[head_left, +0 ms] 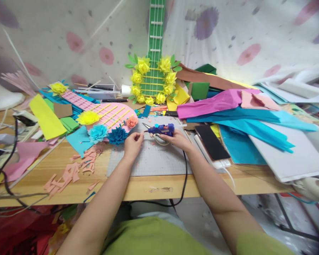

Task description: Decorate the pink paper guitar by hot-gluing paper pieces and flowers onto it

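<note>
Front of cutting mat [154, 163] passable; glue gun [164, 129] bars middle, flowers [118, 136] left, phone [213, 142] right.

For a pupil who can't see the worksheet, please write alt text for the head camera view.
A right hand grips a blue glue gun above a grey mat, the left hand close by. Beside them lies a pink flower-trimmed guitar craft; behind stands a green guitar edged with yellow flowers.

No text, brand or number is reading clearly anywhere. At lower left, the red material [21, 223] is showing dark marks, maybe lettering, too blurred to tell. At centre, the glue gun [163, 129] is bearing no legible label. Right of centre, the phone [212, 142] is showing only a dark screen.
</note>
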`<state>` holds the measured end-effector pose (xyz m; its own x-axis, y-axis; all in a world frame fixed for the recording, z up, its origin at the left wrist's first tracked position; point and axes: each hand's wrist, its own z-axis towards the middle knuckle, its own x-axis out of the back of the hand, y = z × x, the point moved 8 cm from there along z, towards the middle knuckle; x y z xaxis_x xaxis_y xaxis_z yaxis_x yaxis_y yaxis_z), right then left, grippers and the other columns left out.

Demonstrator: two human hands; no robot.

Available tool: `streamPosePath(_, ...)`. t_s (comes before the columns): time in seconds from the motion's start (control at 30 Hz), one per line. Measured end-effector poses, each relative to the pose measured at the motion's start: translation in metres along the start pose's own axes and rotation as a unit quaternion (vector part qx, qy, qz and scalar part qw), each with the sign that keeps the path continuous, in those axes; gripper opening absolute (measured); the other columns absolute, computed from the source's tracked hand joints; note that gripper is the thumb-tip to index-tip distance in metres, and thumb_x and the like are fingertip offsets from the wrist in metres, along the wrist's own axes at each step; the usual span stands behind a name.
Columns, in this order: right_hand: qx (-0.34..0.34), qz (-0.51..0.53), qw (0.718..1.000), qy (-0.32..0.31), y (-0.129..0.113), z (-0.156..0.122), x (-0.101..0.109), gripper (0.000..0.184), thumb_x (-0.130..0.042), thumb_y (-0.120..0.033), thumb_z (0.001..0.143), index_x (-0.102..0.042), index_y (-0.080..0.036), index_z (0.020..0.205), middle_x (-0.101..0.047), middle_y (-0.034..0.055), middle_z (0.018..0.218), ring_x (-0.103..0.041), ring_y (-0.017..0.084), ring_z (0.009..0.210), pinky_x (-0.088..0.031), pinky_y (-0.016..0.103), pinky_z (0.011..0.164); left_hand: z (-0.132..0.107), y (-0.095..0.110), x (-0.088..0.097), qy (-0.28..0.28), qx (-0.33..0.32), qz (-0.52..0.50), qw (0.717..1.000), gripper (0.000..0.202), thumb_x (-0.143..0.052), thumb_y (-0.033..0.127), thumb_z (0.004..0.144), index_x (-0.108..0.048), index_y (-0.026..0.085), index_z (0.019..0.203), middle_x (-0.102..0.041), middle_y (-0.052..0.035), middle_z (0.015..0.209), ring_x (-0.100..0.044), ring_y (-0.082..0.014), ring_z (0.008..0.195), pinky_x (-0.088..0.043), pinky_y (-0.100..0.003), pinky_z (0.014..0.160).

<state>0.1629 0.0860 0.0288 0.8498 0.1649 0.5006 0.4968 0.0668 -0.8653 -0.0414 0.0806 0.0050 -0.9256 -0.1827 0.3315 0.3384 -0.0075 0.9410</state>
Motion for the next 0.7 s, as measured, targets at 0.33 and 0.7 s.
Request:
streamPosePath(0.33, 0.003, 0.022, 1.000, 0.003, 0.001, 0.001, 0.000, 0.036, -0.066, -0.043, 0.074, -0.070, -0.018, 0.100, -0.071, 0.0061, 0.100, -0.063, 0.023, 0.098, -0.047, 0.037, 0.091, 0.000, 0.000, -0.001, -0.008, -0.009, 0.010, 1.000, 0.037, -0.055, 0.051, 0.076, -0.063, 0.017, 0.067, -0.055, 0.0009, 0.056, -0.047, -0.0100, 0.051, -0.034, -0.022, 0.049)
streamPosePath(0.7, -0.023, 0.115, 0.992, 0.057, 0.011, 0.001, 0.009, 0.040, -0.062, -0.058, 0.069, -0.063, -0.018, 0.064, -0.055, -0.0008, 0.052, -0.048, 0.011, 0.048, -0.041, 0.026, 0.051, -0.001, -0.001, -0.006, -0.041, -0.024, -0.003, 0.999, 0.033, -0.059, 0.046, 0.074, -0.072, 0.016, 0.082, -0.066, -0.0024, 0.070, -0.050, -0.0100, 0.053, -0.038, -0.022, 0.051)
